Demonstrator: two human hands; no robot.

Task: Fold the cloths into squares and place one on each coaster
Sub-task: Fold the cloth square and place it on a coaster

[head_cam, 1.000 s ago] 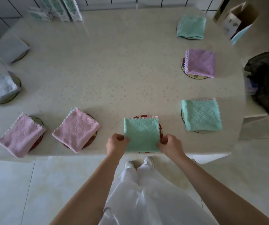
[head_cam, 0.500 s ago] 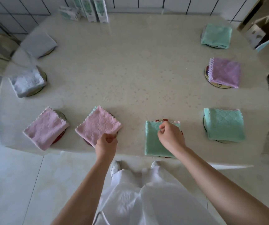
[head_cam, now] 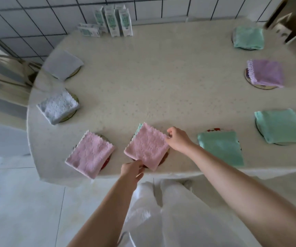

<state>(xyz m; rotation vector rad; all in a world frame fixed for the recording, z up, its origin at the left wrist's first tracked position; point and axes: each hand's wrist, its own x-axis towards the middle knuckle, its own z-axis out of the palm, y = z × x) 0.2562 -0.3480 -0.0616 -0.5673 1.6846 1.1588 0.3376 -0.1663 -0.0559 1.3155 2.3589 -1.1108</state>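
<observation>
The pale speckled surface (head_cam: 161,82) filled most of the frame. At lower centre lay a pink square fleece cloth (head_cam: 147,146), folded and turned cornerwise on a dark round coaster (head_cam: 165,156) that showed only at its lower right. The right hand (head_cam: 177,139) pinched the cloth's right corner with curled fingers. The left hand (head_cam: 132,169) pinched its near corner, at the surface's edge. A mint scalloped hem (head_cam: 138,131) peeked out along the cloth's upper left side.

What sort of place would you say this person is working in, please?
Probably a home dining or kitchen corner: a large rounded table laid with folded cloths on coasters, a white tiled wall behind, and cartons standing against it.
</observation>
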